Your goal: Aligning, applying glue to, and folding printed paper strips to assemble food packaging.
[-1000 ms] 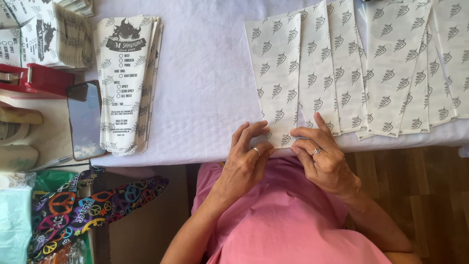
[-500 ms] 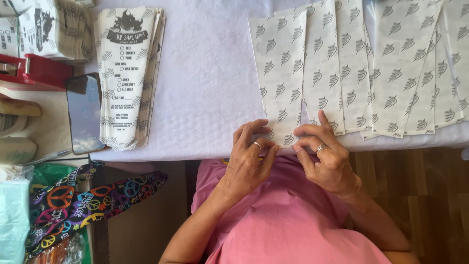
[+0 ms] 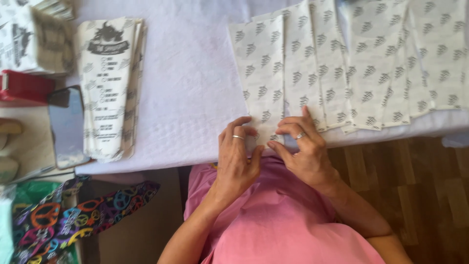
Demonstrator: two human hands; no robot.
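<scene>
The left hand (image 3: 238,159) and right hand (image 3: 304,151) meet at the near edge of the white table (image 3: 195,98), fingers curled together and pinching the near end of the leftmost patterned paper sleeve (image 3: 259,73) (thumbs underneath, fingertips on top). The sleeve stretches away from the fingers, overlapped on its right by a fanned row of matching sleeves (image 3: 371,63). Far left lies a stack of printed sleeves (image 3: 110,83).

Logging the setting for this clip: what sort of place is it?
Likely a home or small-shop packing table: fanned patterned paper sheets on a white cloth, a stack of printed paper sleeves, wood floor.
</scene>
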